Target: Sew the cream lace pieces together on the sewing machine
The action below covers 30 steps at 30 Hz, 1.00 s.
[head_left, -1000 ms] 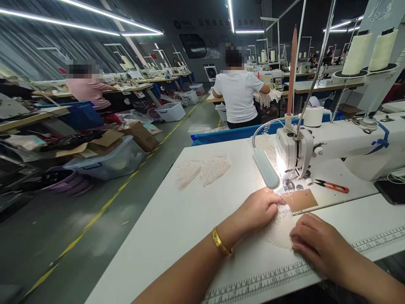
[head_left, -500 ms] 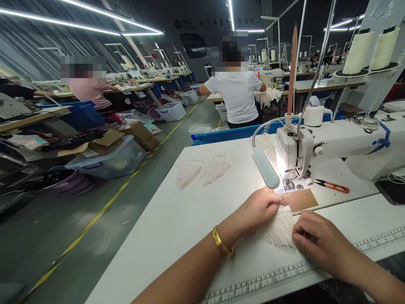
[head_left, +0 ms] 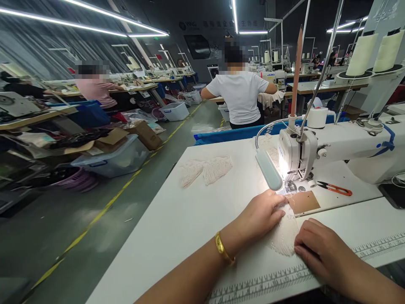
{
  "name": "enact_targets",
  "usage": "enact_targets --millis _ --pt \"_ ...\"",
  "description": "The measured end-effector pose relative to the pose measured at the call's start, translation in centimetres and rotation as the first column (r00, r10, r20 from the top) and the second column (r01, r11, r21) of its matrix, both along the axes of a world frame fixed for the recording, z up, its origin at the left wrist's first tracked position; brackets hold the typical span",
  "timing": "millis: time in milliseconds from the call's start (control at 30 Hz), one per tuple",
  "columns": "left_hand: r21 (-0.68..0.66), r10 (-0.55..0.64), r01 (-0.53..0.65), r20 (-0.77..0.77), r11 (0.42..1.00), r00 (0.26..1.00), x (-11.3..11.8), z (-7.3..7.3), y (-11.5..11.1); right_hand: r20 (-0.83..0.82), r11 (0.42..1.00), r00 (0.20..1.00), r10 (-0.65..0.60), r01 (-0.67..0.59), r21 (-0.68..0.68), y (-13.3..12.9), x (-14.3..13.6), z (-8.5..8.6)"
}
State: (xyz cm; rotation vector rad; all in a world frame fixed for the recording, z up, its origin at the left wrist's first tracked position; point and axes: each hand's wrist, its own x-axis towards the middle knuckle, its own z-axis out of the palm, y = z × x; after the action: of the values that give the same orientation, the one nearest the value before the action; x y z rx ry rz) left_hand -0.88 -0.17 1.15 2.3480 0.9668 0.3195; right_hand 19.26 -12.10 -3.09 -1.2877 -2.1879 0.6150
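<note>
1 lace piece [head_left: 284,240] lies before the sewing machine [head_left: 344,138]; your left hand [head_left: 261,215] has fingers clamped on its upper end, your right hand [head_left: 321,245] pinches its edge. If they pull unevenly, it could pucker.

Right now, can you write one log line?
left hand: on pale fabric | right hand: at its edge | orange snips: near sewing machine

Two hands [head_left: 264,213], one bracelet [head_left: 223,248], one lace piece [head_left: 284,236] at the fingers, one nearest sewing machine [head_left: 348,137], one lamp [head_left: 268,169], one pair of snips [head_left: 340,190] and one phone [head_left: 392,195] at one worktop [head_left: 171,228], with two large thread cones [head_left: 360,55] upper right and one white-shirted worker [head_left: 243,99] directly ahead.
</note>
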Motion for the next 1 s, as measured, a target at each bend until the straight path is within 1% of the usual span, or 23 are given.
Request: enact_targets --millis 67,133,233,300,367,433,500,567,700,867,1000 --pt "-0.034 0.073 -0.074 -0.01 0.997 0.997 -0.3 0.8 -0.2 0.006 0.999 1.0 0.022 -0.022 -0.034 -0.2 0.1 0.5" --pt "-0.084 0.148 -0.148 -0.013 0.985 0.989 -0.6 1.3 -0.2 0.001 0.993 0.998 0.061 -0.061 -0.102 -0.3 0.4 1.2" --pt "-0.158 0.202 -0.199 0.004 0.967 0.979 -0.9 1.2 0.0 -0.024 0.962 0.992 0.127 -0.129 -0.242 0.1 1.1 2.3" --pt "-0.184 0.208 -0.203 0.008 0.962 0.978 -1.0 0.9 0.2 -0.037 0.952 0.99 0.138 -0.143 -0.271 0.9 1.6 2.8" --pt "-0.19 0.205 -0.201 0.005 0.961 0.979 -0.9 0.6 0.2 -0.04 0.974 0.992 0.116 -0.121 -0.193 2.3 2.0 2.8" --pt "-0.189 0.202 -0.195 0.016 0.962 0.979 -0.8 0.5 0.2 -0.023 0.994 0.996 0.092 -0.093 -0.053 3.7 2.0 2.4" --pt "-0.179 0.196 -0.187 0.03 0.966 0.98 -0.8 0.4 0.2 0.02 0.996 0.998 0.066 -0.068 0.062 4.9 1.9 1.8" --pt "-0.169 0.186 -0.179 0.031 0.969 0.982 -0.9 0.3 0.3 0.071 0.991 0.997 0.038 -0.047 0.121 5.6 1.6 1.1" --pt "-0.175 0.153 -0.144 0.041 0.974 0.987 -1.0 0.0 0.5 0.122 0.986 0.993 -0.007 -0.013 0.168 5.8 1.2 0.2" --pt "-0.204 0.135 -0.121 0.055 0.972 0.989 -1.0 0.2 0.4 0.147 0.983 0.989 0.0 -0.027 0.179 5.6 1.2 -0.1" --pt "-0.224 0.132 -0.11 0.086 0.968 0.987 -1.1 0.4 0.3 0.145 0.982 0.989 -0.013 -0.015 0.187 5.6 1.2 -0.3"
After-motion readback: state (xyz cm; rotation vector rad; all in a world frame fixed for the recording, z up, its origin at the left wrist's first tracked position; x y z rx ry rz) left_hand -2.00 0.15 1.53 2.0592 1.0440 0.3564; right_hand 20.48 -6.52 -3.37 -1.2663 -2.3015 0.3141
